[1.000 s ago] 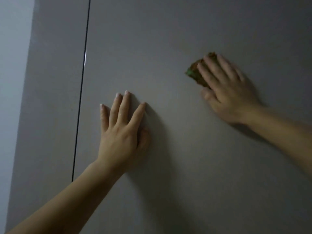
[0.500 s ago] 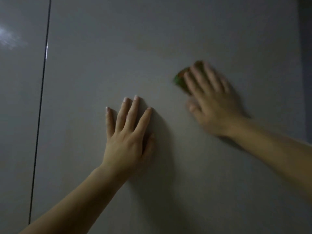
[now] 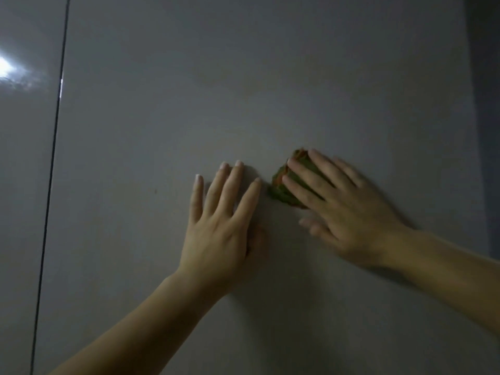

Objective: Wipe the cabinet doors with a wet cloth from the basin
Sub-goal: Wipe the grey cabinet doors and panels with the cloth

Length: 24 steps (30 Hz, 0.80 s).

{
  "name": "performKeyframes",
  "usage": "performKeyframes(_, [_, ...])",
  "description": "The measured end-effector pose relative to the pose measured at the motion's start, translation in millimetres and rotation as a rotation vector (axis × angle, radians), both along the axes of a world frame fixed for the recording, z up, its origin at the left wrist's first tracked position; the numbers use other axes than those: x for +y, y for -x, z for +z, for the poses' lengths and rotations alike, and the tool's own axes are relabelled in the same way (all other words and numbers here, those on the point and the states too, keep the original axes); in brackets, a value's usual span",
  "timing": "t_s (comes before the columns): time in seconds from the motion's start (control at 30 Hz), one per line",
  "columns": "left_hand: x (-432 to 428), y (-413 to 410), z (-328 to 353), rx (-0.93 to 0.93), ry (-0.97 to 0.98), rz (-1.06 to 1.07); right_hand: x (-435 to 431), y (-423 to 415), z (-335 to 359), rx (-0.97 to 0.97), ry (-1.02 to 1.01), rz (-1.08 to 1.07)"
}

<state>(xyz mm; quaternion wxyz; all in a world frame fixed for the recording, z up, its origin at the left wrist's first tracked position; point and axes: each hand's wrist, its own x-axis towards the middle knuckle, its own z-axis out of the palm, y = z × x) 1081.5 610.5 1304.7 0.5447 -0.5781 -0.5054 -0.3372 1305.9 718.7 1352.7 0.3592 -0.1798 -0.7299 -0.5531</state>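
A grey glossy cabinet door point(image 3: 270, 77) fills most of the view. My left hand point(image 3: 224, 220) lies flat on it with straight, spread fingers. Just to its right, my right hand point(image 3: 343, 209) presses a bunched green and orange cloth point(image 3: 284, 185) against the door with straight fingers. Most of the cloth is hidden under those fingers; its left edge sticks out close to my left index finger. The basin is not in view.
A dark vertical gap point(image 3: 51, 158) separates this door from a neighbouring door point(image 3: 24, 185) on the left, which carries a bright light reflection. The door's right edge meets a dark strip point(image 3: 487, 131) at the far right.
My right hand has slid the cloth down and to the left across the door, ending close to my left hand. My left hand has stayed flat on the door.
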Motion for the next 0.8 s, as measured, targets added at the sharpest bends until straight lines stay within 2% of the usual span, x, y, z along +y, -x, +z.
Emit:
performKeyframes(0.07, [2.5,-5.6,0.5,-0.016,0.024,0.026,8.2,-13.0,17.7,-0.012,-0.042,0.016])
performKeyframes(0.2, [5.4,-8.8,-0.4,-0.037,0.027,0.072,15.2,-27.1,78.8,0.342,0.107,0.060])
performKeyframes(0.27, [5.9,-11.3,-0.7,-0.047,0.021,0.069,11.3,-20.6,73.7,0.401,0.138,0.073])
performKeyframes(0.37, [4.5,-15.2,-0.1,-0.075,0.020,0.068,7.7,-15.4,25.8,0.157,0.058,0.065])
performKeyframes(0.43, [3.4,-17.8,0.3,-0.079,0.035,0.089,8.7,-22.6,22.0,0.016,0.031,0.039])
performKeyframes(0.5, [2.3,-20.1,0.3,-0.089,0.040,0.099,5.8,-21.2,54.3,0.078,0.062,0.038])
performKeyframes(0.57, [2.2,-22.5,-0.1,-0.101,0.052,0.115,-3.5,-8.9,99.7,0.235,0.182,0.076])
performKeyframes(0.63, [1.9,-24.4,-1.0,-0.110,0.061,0.123,-15.1,16.0,139.6,0.292,0.260,0.081])
performKeyframes(0.7, [0.9,-25.0,-1.4,-0.115,0.067,0.123,-29.3,48.8,155.9,0.229,0.224,0.075])
performKeyframes(0.8, [0.3,-24.6,-3.6,-0.135,0.071,0.133,-39.9,72.9,140.2,0.003,0.130,0.062])
